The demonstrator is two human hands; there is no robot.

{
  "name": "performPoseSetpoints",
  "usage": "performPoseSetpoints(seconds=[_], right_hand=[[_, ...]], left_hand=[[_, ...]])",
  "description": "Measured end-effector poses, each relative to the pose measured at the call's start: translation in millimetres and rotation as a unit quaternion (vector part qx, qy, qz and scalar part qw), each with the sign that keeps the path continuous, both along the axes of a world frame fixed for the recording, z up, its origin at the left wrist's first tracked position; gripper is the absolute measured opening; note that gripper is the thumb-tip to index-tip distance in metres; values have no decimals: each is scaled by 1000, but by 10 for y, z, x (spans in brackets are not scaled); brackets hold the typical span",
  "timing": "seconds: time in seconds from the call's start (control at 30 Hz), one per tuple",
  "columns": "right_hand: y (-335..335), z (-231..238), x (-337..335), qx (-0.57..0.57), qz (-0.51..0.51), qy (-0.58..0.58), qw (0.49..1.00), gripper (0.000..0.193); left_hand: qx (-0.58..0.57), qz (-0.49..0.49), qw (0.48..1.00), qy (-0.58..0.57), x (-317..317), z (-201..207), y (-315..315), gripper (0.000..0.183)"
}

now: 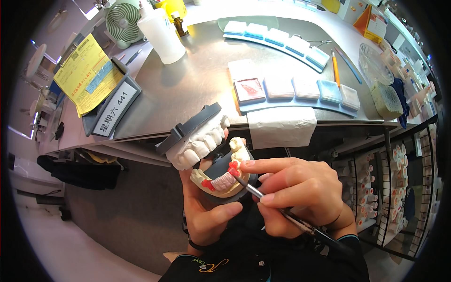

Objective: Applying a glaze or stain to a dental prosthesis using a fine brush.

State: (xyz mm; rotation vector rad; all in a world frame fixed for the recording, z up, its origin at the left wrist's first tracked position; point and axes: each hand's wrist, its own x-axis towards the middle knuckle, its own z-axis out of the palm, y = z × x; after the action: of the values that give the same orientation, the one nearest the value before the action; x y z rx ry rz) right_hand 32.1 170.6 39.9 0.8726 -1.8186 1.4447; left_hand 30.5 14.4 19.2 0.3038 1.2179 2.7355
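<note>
My left hand (211,220) grips a hinged dental model from below, its thumb along the lower base. The model's upper half, a white plaster cast (193,152) on a dark grey plate (199,121), is swung up. Its lower cream cast (201,178) carries red patches on both sides, with a ridged pale pink section (222,182) between them. My right hand (305,188) is closed round a thin brush (254,190) with a silver ferrule and dark handle. The brush tip meets the right red patch (233,168), and my right index fingertip rests beside it.
Two curved blue trays of lidded square boxes (307,89) lie on the metal worktop. A paper towel (282,128) hangs over its front edge. Behind stand a white squeeze bottle (162,37) and a fan (124,22). A grey bin (112,105) with yellow paper sits left, a sponge (386,99) right.
</note>
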Motion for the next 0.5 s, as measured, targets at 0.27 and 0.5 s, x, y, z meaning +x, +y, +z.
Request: performPoseSetpoints(seconds=[0.27, 0.5], right_hand=[[-24, -64, 48, 16, -18, 25, 999, 19], [40, 41, 115, 111, -42, 3, 993, 35]], left_hand=[[17, 30, 999, -10, 21, -4, 44, 91], [34, 0, 998, -47, 53, 75, 58, 85]])
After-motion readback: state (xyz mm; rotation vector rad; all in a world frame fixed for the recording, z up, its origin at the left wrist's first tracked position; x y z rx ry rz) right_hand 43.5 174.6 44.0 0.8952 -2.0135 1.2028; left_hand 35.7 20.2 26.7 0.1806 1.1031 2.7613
